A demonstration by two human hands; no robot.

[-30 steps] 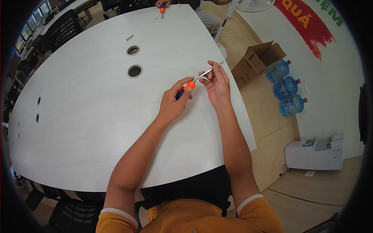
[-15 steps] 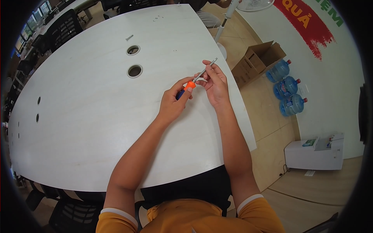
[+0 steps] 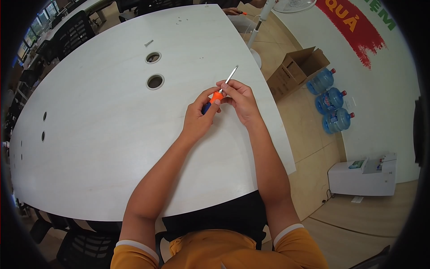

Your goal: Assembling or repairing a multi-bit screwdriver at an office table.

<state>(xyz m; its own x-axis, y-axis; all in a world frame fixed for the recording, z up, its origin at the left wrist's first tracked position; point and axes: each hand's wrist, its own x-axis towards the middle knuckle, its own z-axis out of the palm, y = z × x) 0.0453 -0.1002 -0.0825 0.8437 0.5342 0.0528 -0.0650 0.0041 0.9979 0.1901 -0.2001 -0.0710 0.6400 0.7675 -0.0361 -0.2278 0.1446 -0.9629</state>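
A screwdriver (image 3: pixel 217 96) with an orange and dark blue handle is held over the right part of the white table (image 3: pixel 112 130). My left hand (image 3: pixel 196 117) wraps round its handle, thumb on the orange part. With thumb and fingers, my right hand (image 3: pixel 244 102) pinches the base of the metal shaft, just above the handle. The bare shaft points up and away to the right, its tip free. Part of the handle is hidden behind my left fingers.
A bolt (image 3: pixel 148 43) lies near two round table holes, with tiny parts (image 3: pixel 181 20) farther back. Beyond the far edge, another person's hand (image 3: pixel 232 11) holds something orange-tipped. Right of the table stand a fan, a cardboard box (image 3: pixel 291 71), blue water bottles (image 3: pixel 330 101) and a white cabinet (image 3: pixel 360 179).
My right hand has slid down the shaft toward the handle, and the screwdriver now points more steeply away from me. The other person's hand with the orange-tipped thing has come into view.
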